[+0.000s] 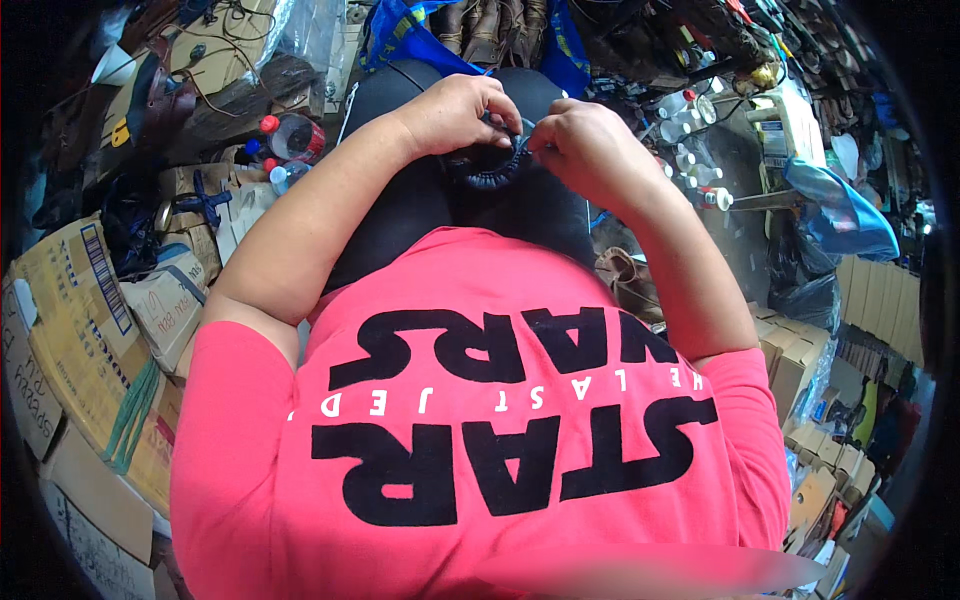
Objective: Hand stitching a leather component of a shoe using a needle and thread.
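Note:
Over my lap, between my dark-trousered knees, sits a small dark shoe with a rounded front and a row of puckered, ridged stitches round its edge. My left hand has its fingers bent and closed on the shoe's far left rim. From the right, my right hand pinches close to the same ridged edge, with thumb and forefinger pressed together. Whatever sits in that pinch is too small to make out. The two hands almost meet above the shoe, and its inside is mostly hidden in shadow.
Ahead of my knees lies a blue bag with several brown leather shoes. Plastic bottles stand at left and right. Cardboard boxes crowd my left side. A brown shoe lies beside my right thigh.

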{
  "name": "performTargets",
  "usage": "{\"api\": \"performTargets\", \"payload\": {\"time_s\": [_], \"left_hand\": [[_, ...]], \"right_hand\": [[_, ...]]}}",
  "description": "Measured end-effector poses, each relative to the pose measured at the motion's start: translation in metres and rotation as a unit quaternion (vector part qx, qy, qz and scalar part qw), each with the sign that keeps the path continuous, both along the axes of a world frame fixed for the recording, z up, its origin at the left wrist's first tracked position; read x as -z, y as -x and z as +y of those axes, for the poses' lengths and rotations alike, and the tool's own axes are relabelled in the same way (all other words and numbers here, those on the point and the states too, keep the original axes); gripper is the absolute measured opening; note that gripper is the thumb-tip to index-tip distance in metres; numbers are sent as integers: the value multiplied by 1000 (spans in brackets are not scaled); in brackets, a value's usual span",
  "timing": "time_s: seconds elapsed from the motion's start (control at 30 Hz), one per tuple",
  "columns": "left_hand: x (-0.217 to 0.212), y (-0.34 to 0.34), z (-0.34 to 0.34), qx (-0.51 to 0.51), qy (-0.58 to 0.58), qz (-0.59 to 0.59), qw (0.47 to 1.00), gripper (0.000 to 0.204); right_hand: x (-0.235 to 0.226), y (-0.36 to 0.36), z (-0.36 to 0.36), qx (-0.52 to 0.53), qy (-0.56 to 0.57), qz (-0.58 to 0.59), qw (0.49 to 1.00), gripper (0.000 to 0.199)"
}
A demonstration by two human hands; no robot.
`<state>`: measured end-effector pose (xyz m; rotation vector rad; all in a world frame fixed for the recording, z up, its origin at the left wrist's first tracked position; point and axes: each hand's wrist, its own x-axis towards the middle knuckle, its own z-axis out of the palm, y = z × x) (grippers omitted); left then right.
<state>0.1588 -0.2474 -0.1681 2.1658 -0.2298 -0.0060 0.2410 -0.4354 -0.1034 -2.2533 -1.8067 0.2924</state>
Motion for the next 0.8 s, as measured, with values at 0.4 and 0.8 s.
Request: {"api": "performTargets", "payload": {"time_s": [0.4, 0.8], "left_hand": [[-7, 35, -16, -100, -80, -58, 990, 20], [-24, 39, 24, -297, 122, -9, 947, 18]], "right_hand": [[32, -21, -30, 245, -22, 559, 792, 26], [73, -22, -26, 239, -424, 797, 357, 41]]}}
